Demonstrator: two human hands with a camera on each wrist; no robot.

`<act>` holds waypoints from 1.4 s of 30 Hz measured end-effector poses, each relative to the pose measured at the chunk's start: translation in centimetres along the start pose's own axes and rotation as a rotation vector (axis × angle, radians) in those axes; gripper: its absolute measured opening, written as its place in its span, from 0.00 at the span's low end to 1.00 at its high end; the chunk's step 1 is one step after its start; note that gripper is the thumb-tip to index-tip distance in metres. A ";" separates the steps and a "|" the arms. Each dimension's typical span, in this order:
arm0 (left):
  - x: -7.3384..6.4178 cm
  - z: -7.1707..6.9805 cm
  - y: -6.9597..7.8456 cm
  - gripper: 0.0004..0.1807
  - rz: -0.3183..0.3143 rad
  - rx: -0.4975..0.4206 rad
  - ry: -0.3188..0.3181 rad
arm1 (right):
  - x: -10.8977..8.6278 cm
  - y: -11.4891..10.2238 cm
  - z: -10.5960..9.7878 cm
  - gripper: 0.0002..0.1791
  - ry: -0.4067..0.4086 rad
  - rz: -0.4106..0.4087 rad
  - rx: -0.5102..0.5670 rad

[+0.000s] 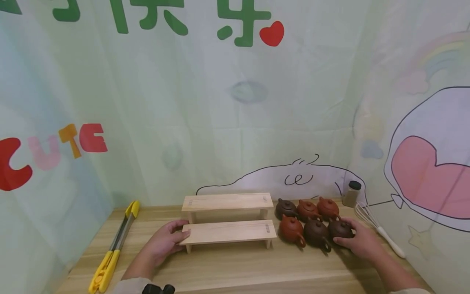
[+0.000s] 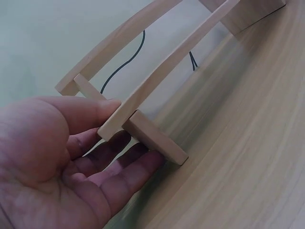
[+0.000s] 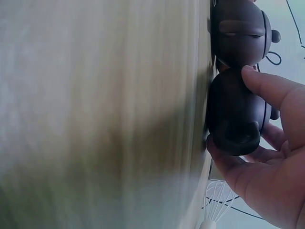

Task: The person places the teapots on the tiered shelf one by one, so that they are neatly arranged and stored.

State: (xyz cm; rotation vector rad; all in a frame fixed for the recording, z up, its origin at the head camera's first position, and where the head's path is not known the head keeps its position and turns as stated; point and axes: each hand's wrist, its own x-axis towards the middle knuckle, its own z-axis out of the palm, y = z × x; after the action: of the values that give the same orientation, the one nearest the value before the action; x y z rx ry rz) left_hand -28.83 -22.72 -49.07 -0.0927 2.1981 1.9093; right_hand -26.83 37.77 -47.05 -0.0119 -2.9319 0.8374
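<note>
While printed cloth (image 1: 205,122) backs the wood-grain surface (image 1: 235,265), the left hand (image 1: 167,241) pinches a stand (image 1: 229,232). The right hand (image 1: 360,241) grips a dark teapot (image 1: 338,229).

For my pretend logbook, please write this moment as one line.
left hand: grips lower wooden shelf | right hand: holds rightmost dark teapot | yellow-handled tongs: lie left of shelf

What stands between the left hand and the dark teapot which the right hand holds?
In the head view: the wooden stand, which the left hand holds, then a reddish teapot and another dark teapot, beside the held teapot.
</note>
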 end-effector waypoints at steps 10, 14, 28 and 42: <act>0.1 0.0 -0.2 0.31 0.000 -0.005 -0.001 | -0.2 -0.9 -0.8 0.48 0.025 0.033 0.048; 0.2 -0.2 -0.2 0.31 0.002 -0.018 -0.007 | -0.4 -3.2 -2.0 0.53 0.030 0.058 0.071; 0.1 0.0 -0.1 0.31 -0.004 -0.004 -0.020 | -1.3 -13.0 0.7 0.48 -0.025 -0.067 0.235; -0.1 0.3 -0.2 0.32 -0.013 -0.024 0.013 | -0.8 -20.3 5.1 0.44 -0.063 -0.173 0.360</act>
State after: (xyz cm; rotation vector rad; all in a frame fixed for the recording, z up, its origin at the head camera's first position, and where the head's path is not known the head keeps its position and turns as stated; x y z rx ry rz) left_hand -28.70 -22.49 -49.26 -0.1232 2.1772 1.9341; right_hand -26.15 17.84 -40.70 0.2926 -2.7392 1.3379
